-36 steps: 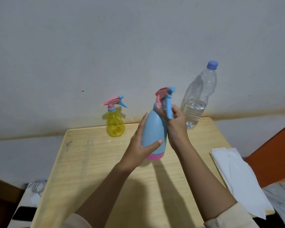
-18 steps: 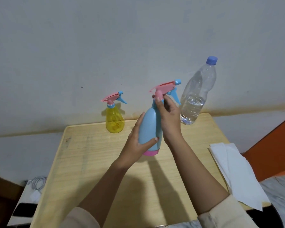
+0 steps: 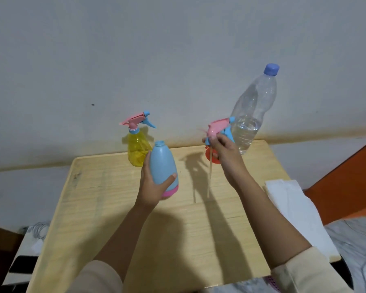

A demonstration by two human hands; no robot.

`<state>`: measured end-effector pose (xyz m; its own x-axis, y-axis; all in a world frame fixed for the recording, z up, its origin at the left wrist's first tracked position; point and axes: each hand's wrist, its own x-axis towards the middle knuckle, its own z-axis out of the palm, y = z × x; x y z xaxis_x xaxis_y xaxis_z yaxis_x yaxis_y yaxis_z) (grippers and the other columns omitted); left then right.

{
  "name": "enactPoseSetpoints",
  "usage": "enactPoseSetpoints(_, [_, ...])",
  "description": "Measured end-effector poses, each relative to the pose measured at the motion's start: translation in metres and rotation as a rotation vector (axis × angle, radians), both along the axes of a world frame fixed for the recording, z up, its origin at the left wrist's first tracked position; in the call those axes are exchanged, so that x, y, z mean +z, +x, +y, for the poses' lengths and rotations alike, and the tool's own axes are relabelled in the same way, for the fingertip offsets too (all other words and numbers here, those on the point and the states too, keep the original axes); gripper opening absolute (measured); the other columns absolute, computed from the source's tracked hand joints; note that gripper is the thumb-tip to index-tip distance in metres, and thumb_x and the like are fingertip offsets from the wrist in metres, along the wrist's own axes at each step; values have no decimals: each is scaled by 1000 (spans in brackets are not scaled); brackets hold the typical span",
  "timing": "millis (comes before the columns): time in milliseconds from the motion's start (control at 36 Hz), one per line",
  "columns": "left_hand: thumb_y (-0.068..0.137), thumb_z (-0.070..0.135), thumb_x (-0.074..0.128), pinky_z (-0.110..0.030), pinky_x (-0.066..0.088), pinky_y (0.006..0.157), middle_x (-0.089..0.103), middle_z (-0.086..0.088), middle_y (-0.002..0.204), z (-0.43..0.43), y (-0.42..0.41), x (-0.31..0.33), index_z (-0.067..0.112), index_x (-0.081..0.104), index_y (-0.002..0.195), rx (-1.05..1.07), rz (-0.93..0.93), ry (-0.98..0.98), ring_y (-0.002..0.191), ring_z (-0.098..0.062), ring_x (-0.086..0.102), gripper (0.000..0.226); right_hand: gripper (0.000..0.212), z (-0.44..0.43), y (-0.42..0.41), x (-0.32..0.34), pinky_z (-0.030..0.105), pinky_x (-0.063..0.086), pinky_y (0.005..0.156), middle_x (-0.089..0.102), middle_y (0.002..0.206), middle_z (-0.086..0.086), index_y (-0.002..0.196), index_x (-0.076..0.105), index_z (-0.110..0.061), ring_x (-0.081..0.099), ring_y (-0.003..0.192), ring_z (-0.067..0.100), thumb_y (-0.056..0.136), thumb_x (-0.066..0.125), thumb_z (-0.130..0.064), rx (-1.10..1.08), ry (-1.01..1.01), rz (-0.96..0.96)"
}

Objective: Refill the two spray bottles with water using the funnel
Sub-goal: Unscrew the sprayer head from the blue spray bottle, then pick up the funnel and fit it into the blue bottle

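Standing at the far edge of the wooden table [image 3: 114, 208], the yellow spray bottle [image 3: 138, 151] has its trigger head on. Over the table's middle, the left hand [image 3: 152, 187] wraps fingers and thumb round the blue spray bottle [image 3: 163, 163], whose neck is uncapped. The right hand [image 3: 224, 153] pinches the pink-and-blue spray head [image 3: 218, 129] above the table, its tube dangling. An orange funnel [image 3: 209, 156] peeks from behind that hand. The water bottle [image 3: 251, 115], capped and partly full, stands at the table's far right corner, with white paper [image 3: 294, 208] on its right edge.

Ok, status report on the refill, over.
Left hand holds blue bottle, neck open. Right hand holds spray head, tube dangling. Yellow bottle capped. Orange funnel behind hand.
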<state>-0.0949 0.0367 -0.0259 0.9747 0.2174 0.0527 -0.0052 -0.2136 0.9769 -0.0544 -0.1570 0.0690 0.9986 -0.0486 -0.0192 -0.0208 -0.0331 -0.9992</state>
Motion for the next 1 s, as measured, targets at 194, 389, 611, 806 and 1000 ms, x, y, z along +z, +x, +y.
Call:
enactPoseSetpoints(194, [60,48,76,-46,45,101,40,1,139,-4,11,-18,58,19,133,-35,-49,66,124,-19,47,93,29,1,-28,-106,19,29,56,45,63,-1,64,47,-15,42,70,18,92,53,-17,201,-531,271])
enactPoseSetpoints(389, [61,47,71,-10,40,94,35,20,130,-1,12,-34,40,14,135,-110,-75,86,115,14,42,93,20,11,-27,-130,14,34,58,62,86,6,103,65,-5,51,72,14,89,60,-18,80,-539,260])
enactPoseSetpoints(611, [64,48,71,-4,31,99,26,17,140,4,10,-59,40,11,138,-119,-59,150,123,7,34,96,18,15,-16,-143,21,37,62,63,74,1,78,68,-8,53,67,11,85,64,-25,78,-516,196])
enactPoseSetpoints(806, [66,53,72,-22,40,99,27,6,147,12,-2,-71,56,4,138,-152,-4,177,127,-5,39,99,26,-26,23,-142,27,39,89,60,109,12,108,60,-4,54,104,25,83,64,-10,-221,-545,83])
enactPoseSetpoints(1000, [69,46,73,-34,46,99,33,24,136,6,-9,-76,48,8,141,-140,2,130,124,-1,41,97,82,-37,78,-156,41,39,104,42,135,10,137,31,-11,42,123,25,65,69,-24,-130,-671,126])
